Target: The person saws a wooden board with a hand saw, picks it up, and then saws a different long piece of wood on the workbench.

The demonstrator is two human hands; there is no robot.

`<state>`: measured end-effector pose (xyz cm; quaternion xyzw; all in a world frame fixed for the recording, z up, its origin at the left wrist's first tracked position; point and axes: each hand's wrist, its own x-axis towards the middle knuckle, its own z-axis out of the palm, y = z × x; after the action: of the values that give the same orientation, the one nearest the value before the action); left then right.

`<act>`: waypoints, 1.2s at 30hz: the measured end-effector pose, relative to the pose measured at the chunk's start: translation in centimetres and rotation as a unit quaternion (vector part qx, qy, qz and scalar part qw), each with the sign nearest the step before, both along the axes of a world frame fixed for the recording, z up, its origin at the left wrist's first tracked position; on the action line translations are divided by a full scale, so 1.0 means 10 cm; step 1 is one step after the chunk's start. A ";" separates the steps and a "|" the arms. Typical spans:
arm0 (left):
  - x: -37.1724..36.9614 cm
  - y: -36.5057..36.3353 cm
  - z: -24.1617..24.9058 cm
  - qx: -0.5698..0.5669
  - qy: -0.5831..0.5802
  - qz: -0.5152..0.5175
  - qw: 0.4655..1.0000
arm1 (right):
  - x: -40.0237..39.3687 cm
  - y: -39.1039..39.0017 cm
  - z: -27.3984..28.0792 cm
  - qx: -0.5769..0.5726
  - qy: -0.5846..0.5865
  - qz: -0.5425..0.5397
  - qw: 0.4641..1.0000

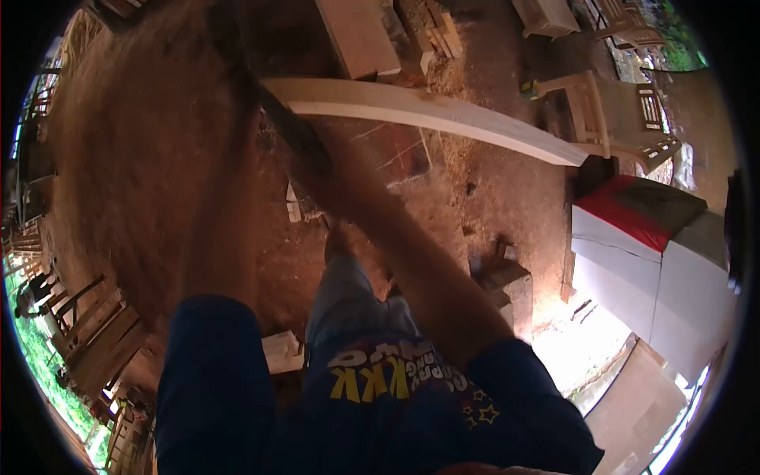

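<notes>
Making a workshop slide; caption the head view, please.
Left hand and right hand, blurred, at a long dark object by the end of a pale beam.

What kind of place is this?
It looks like a woodworking workshop, maybe one that makes furniture. There's a long wooden beam, curly wood shavings on the floor, and a wooden chair nearby.
</notes>
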<state>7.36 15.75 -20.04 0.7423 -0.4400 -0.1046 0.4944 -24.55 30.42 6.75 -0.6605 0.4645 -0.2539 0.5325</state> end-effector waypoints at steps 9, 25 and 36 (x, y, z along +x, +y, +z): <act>-0.66 0.27 1.22 0.102 0.181 0.135 0.969 | -1.88 1.92 0.68 -0.065 0.164 0.023 0.984; -0.11 0.14 0.71 0.144 -0.024 -0.053 0.988 | -0.57 0.67 0.05 0.058 0.007 -0.028 0.998; -0.81 0.31 1.58 0.072 0.291 0.090 0.950 | -1.50 1.53 -0.08 0.058 -0.008 -0.032 0.998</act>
<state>-0.77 18.85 -4.26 0.7500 -0.1993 -0.3027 0.5534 -39.56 45.67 5.91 -0.6117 0.4949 -0.2485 0.5650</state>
